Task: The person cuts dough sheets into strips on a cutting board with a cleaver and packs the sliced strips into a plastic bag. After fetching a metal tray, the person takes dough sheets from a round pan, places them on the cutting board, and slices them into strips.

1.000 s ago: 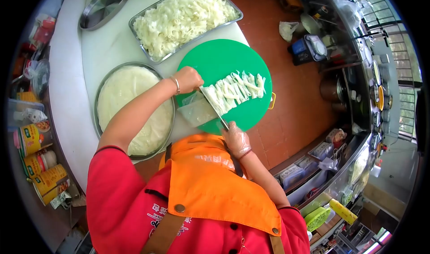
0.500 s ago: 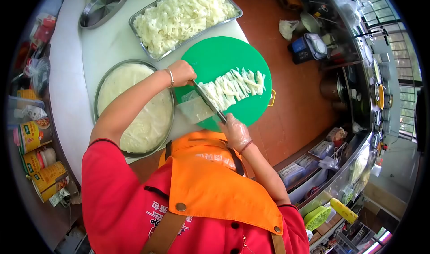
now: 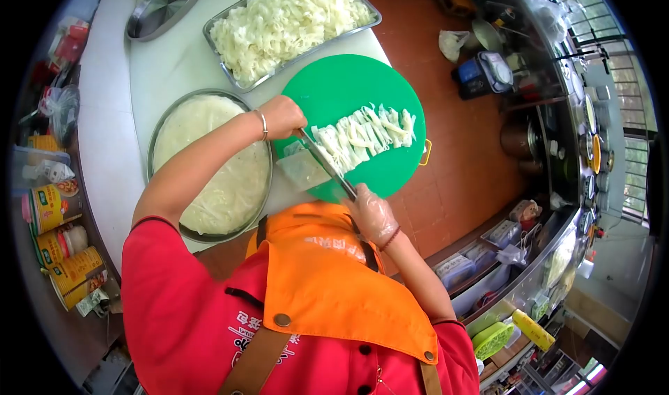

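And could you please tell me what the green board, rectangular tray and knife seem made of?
Green board: probably plastic, given its uniform colour and smooth, matt surface. Rectangular tray: likely metal, with a shiny silvery rim. Knife: probably metal, from its grey blade; finish unclear.

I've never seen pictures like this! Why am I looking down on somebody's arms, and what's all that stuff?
There's no robot here, just a person wearing a camera on their head. Every picture comes from that camera, so you look down past the red shirt and orange apron.

The left hand and the right hand, in a clear plastic glove, hold opposite ends of a long metal knife. Under it, on a round green board, are soft white strips and a flat, pale sheet.

The white table also has a rectangular metal tray heaped with similar strips, and a round metal pan holding something pale and flat.
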### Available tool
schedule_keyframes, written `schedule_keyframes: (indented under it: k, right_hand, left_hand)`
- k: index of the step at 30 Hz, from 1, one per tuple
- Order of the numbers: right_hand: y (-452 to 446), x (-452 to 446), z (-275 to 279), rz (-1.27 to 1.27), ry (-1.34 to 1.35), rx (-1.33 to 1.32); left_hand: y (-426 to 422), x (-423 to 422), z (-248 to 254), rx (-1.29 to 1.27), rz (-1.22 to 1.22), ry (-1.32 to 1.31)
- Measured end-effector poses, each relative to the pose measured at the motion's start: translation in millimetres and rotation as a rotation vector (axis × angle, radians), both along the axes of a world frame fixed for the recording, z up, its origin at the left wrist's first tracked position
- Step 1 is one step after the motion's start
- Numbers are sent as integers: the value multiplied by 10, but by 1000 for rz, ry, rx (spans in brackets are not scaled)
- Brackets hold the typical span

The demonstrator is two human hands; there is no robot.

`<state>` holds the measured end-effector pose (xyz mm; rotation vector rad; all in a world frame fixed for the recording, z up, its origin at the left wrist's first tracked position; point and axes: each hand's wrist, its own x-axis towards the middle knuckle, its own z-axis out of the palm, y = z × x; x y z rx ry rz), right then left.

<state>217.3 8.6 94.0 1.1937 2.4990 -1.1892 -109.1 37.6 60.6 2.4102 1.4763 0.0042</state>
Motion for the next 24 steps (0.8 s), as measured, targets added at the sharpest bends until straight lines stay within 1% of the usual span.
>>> schedule_keyframes:
  k: [2,3,5,6,8,9,12,15,17,18,20,21,24]
  right_hand:
    - [-45,58,24,-38,-13,-68]
    - [-77,51,-90,-51,-17,-79]
    - [-114,-23,-427,-72,-19,-90]
    - [-78,-57,-429,-60,22,-76]
    - [-22,-125,-405,-34,101,-54]
    - [34,-188,-258,-40,-1,-80]
    - [41,-101,18,16,27,-51]
    - [-93,-18,-284,10,75,-22]
    - [-78,-108,-476,-49,133,-12]
    - [-101,-132,-484,-74,156,-18]
    - [-45,-176,-459,-66,145,-48]
    - [4,-228,-404,-59,145,-59]
    - [169,-123,-72,-46,176,-16]
  left_hand:
    - [-126,57,-195,-53,-8,11]
    - [-167,62,-263,-78,-10,17]
    - [-43,-22,-249,-34,-66,24]
    - [-3,-65,-239,-15,-90,27]
    - [-20,-144,-212,-43,-50,69]
    - [13,-187,-160,-49,-29,94]
    - [-114,-82,77,-76,31,47]
    - [-274,-22,-229,-67,-8,21]
    - [-89,-146,-256,-58,-34,30]
    - [-63,-143,-226,-65,-43,27]
    - [-18,-169,-138,-188,5,170]
    - [15,-193,-16,-247,32,247]
    - [-147,-80,259,371,137,-155]
